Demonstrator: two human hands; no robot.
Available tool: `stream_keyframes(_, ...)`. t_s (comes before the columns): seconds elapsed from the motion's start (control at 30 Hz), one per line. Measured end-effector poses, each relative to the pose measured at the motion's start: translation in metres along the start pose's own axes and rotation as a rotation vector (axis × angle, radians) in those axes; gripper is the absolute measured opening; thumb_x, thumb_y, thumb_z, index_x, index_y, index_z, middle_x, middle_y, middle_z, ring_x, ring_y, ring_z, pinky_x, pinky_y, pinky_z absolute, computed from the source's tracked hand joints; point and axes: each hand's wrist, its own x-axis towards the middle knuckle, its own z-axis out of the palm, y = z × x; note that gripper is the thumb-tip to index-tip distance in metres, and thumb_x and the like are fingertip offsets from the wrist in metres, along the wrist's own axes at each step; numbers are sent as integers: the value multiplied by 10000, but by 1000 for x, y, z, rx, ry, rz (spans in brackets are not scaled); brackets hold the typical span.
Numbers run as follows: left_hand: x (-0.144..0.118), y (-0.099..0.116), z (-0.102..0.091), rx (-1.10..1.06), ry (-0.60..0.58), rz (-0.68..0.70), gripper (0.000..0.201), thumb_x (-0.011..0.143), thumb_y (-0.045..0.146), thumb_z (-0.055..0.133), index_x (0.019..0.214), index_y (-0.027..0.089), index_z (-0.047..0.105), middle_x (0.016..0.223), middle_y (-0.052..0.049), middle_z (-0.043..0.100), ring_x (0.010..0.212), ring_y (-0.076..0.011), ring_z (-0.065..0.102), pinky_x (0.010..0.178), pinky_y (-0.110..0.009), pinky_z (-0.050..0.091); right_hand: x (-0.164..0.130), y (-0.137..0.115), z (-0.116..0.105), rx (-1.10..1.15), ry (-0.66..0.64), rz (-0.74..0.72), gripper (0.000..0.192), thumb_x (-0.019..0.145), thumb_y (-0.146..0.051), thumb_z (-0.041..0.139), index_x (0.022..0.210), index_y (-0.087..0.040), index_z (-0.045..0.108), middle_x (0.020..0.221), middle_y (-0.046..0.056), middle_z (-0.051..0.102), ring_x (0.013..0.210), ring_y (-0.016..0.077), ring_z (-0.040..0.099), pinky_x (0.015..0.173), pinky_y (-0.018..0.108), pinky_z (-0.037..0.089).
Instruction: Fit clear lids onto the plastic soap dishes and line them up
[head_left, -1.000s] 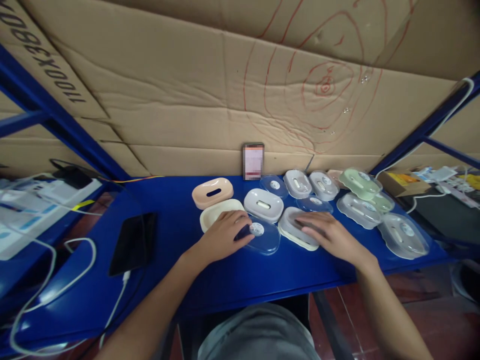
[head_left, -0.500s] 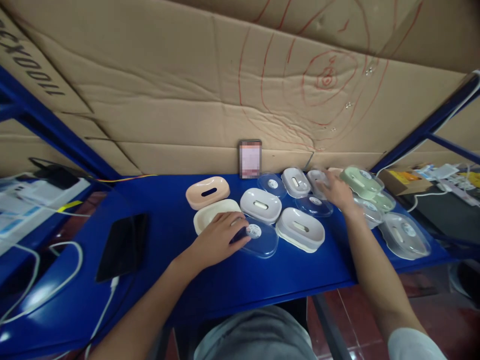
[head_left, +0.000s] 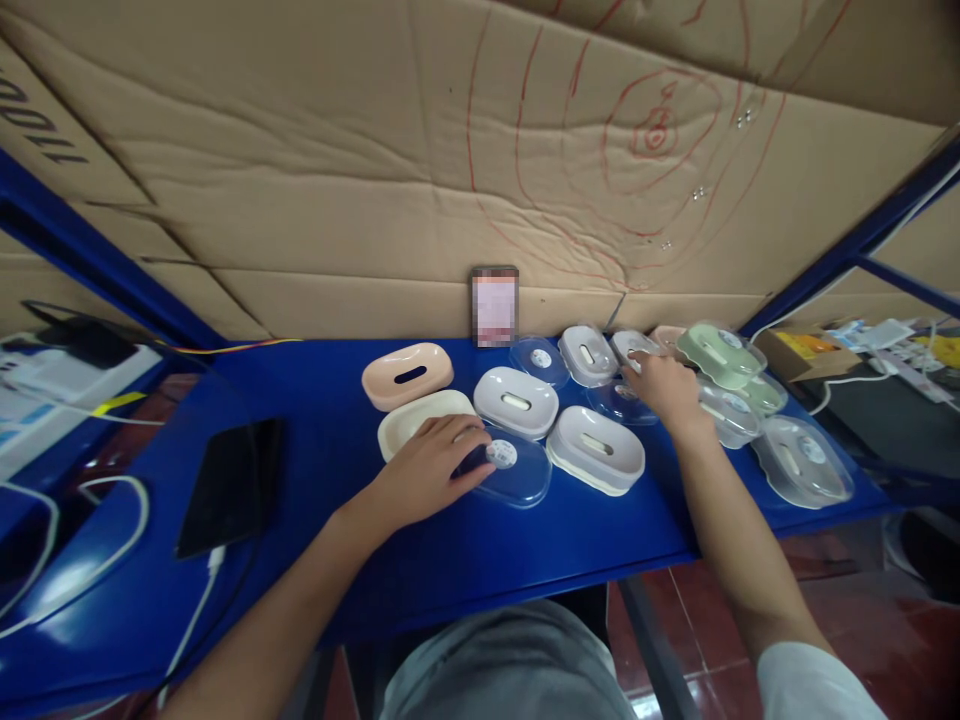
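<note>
My left hand (head_left: 431,465) rests palm down over a cream soap dish (head_left: 405,420) and the left edge of a clear lid (head_left: 525,480) with a round label. Its thumb is apart from the fingers, which hold nothing I can see. My right hand (head_left: 665,390) reaches over another clear lid (head_left: 611,400), its fingertips close to a small grey dish (head_left: 626,347). The fingers are slightly bent; contact below them is hidden. Between the hands stand a light grey soap dish (head_left: 495,388) and a grey dish stacked on a cream piece (head_left: 615,452).
A peach dish (head_left: 390,385) sits at the left. Several lidded dishes, green (head_left: 712,350) and grey (head_left: 791,470), stand at the right. A phone-like device (head_left: 495,310) leans on the cardboard wall (head_left: 337,180). A black tablet (head_left: 229,490) with a cable lies left on the blue table (head_left: 465,570).
My right hand has shifted a little left, from near the peach and green dishes toward the clear lid. The left hand stays in place; the whole view has moved slightly.
</note>
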Motion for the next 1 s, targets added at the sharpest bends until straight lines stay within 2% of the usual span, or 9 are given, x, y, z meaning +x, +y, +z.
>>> stream_keyframes(0.13, 0, 0, 0, 1, -14, -14, 234, 1051, 391, 637, 1224, 236, 660, 1357, -97, 692, 1236, -305, 667, 1072, -496, 520, 5, -2, 7, -2, -69, 64, 435, 1039, -443, 562, 1291, -142, 749, 1160, 260, 782, 1088, 407, 768, 904, 493, 578)
stream_keyframes(0.23, 0, 1, -1, 3, -23, -14, 233, 1052, 388, 636, 1225, 233, 659, 1363, -99, 687, 1230, -304, 669, 1071, -501, 522, 10, 2, 10, 23, -66, 63, 433, 1054, -462, 535, 1287, -169, 753, 1173, 242, 785, 1100, 404, 766, 919, 485, 572)
stream_keyframes(0.37, 0, 1, -1, 9, -17, -7, 224, 1053, 382, 632, 1212, 226, 658, 1346, -99, 689, 1215, -304, 673, 1060, -500, 527, 11, 5, 6, 70, 26, 81, 508, 1120, -464, 349, 1389, -193, 685, 1192, 229, 776, 1087, 383, 763, 926, 475, 556)
stream_keyframes(0.47, 0, 1, -2, 8, -18, 6, 217, 1057, 382, 625, 1207, 228, 656, 1328, -96, 692, 1215, -299, 669, 1067, -492, 523, 11, 5, 3, 192, 125, 78, 572, 1134, -492, 254, 1401, -189, 659, 1231, 228, 764, 1089, 377, 749, 911, 454, 546)
stream_keyframes(0.63, 1, 2, -2, -1, -11, -6, 215, 1061, 387, 612, 1199, 229, 661, 1325, -94, 692, 1211, -291, 665, 1064, -480, 520, 11, 5, 9, 305, 137, -24, 501, 1085, -595, 390, 1265, -235, 689, 1218, 152, 779, 1096, 354, 729, 869, 405, 541)
stream_keyframes(0.8, 1, 1, -3, -20, -29, -13, 225, 1059, 395, 615, 1201, 228, 669, 1312, -92, 697, 1228, -297, 661, 1075, -485, 513, 21, 9, 25, 514, 202, -103, 619, 926, -782, 549, 1074, -191, 659, 1109, 188, 766, 1080, 368, 694, 919, 454, 533)
stream_keyframes(0.9, 1, 1, -3, -21, -34, -13, 235, 1061, 401, 614, 1213, 230, 669, 1316, -92, 698, 1245, -303, 653, 1094, -492, 502, 27, 13, 33, 620, 192, -86, 636, 907, -833, 521, 999, -212, 621, 1031, 148, 765, 951, 310, 699, 863, 418, 545)
stream_keyframes(1.0, 1, 1, -3, -25, -27, -11, 225, 1059, 390, 616, 1213, 235, 671, 1322, -89, 695, 1239, -296, 655, 1097, -483, 500, 33, 18, 39, 674, 206, -35, 639, 946, -841, 438, 1024, -227, 599, 921, 102, 742, 826, 266, 675, 774, 387, 552)
